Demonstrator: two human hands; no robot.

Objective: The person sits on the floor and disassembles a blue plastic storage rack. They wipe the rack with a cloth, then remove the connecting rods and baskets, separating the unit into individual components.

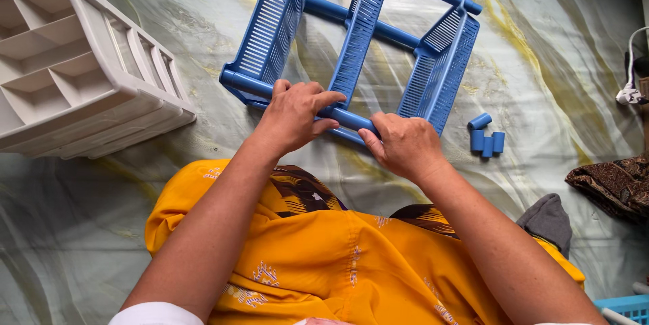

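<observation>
The fingers point(318, 103) of the left hand point(292, 117) are curled over the near blue tube point(348, 119) of the rack point(358, 41), with the thumb under it, so this hand is clenched on the tube and keeps the rack steady. The rack lies on its side on the floor cloth point(541, 61), just in front of the knees, with its three slatted shelves standing on edge; in this position the near tube is easy to reach from above.

Far to the left, a beige drawer unit point(74, 75) lies tilted on the cloth, well apart from the hands.

The right hand point(404, 146) grips the same tube a little further along; its fingers wrap under the tube, so both hands hold one piece from two sides. To the right of the rack, a few short blue tube pieces point(487, 139) lie together on the cloth, near but not touching it. A brown cloth point(612, 186) is at the right edge.
</observation>
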